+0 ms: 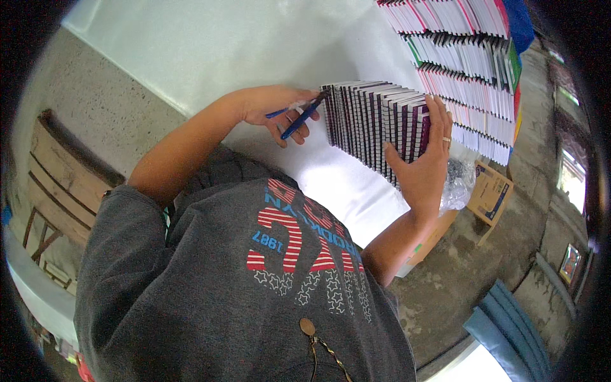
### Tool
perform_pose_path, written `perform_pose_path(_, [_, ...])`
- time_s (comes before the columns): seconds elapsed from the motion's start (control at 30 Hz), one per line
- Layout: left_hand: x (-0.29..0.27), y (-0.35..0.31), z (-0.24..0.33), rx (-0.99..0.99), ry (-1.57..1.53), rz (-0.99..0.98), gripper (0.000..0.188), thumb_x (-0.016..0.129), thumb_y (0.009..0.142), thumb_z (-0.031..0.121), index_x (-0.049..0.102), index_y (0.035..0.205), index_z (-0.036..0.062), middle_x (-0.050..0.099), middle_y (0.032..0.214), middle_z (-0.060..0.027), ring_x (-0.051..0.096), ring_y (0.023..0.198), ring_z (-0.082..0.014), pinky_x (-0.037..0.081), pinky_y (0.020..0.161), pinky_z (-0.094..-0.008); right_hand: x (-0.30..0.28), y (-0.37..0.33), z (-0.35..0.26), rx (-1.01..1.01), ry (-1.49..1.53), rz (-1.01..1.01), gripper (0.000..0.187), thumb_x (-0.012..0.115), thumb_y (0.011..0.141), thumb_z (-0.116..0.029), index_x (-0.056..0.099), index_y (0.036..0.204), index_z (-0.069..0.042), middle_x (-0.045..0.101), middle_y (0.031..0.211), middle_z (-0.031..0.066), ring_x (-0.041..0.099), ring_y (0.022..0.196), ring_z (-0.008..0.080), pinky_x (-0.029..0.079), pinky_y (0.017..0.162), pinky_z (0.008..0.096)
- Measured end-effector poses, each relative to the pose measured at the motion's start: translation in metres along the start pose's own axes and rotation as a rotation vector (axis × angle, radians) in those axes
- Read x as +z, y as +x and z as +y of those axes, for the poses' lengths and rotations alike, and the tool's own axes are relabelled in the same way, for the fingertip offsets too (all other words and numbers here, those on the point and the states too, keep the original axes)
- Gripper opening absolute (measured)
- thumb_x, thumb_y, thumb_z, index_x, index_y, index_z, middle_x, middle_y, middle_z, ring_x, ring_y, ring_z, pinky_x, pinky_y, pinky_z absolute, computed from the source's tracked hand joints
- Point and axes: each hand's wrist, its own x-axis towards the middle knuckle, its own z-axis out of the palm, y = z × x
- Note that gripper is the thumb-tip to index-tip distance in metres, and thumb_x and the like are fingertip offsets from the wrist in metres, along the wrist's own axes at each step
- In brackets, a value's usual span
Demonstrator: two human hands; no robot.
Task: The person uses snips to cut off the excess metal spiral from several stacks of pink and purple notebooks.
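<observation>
A row of spiral-bound notebooks point(366, 121) with dark covers and white page edges stands on the white tabletop, their black bindings facing me. My right hand point(425, 149), wearing a ring, presses against the right end of the row, thumb on the near side and fingers over the far side. In my left hand point(280, 114) is a pair of blue-handled pliers point(299, 125). Its handles are spread apart, and its dark tip is at the upper left corner of the row. Whether the tip grips a binding wire is too small to tell.
Several tall rows of stacked notebooks point(458, 76) stand at the far right of the white table point(223, 44). Clear plastic wrap point(459, 184) and an open cardboard box point(490, 194) lie past my right hand. A wooden chair point(63, 184) stands at left, blue cloth point(509, 325) at lower right.
</observation>
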Motion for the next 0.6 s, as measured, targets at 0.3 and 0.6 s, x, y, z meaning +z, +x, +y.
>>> perform_pose_path(0.3, [-0.014, 0.015, -0.006, 0.018, -0.394, -0.241, 0.063, 0.031, 0.091, 0.059, 0.050, 0.117, 0.0047, 0.061, 0.093, -0.0147, 0.063, 0.092, -0.0288, 0.054, 0.068, -0.0454, 0.001, 0.001, 0.001, -0.011, 0.020, -0.006, 0.084, 0.071, 0.060, -0.015, 0.035, 0.136, -0.017, 0.033, 0.142, 0.0098, 0.024, 0.133, 0.0388, 0.021, 0.109, 0.0488])
perform_pose_path(0.6, [0.006, 0.023, -0.005, 0.378, 1.001, 0.613, 0.059, 0.030, 0.093, 0.057, 0.055, 0.108, 0.0054, 0.055, 0.077, -0.0092, 0.055, 0.060, -0.0191, 0.051, 0.054, -0.0381, 0.003, 0.002, 0.000, -0.032, -0.015, -0.004, 0.084, 0.070, 0.061, -0.015, 0.035, 0.137, -0.017, 0.033, 0.142, 0.0105, 0.023, 0.134, 0.0384, 0.020, 0.110, 0.0487])
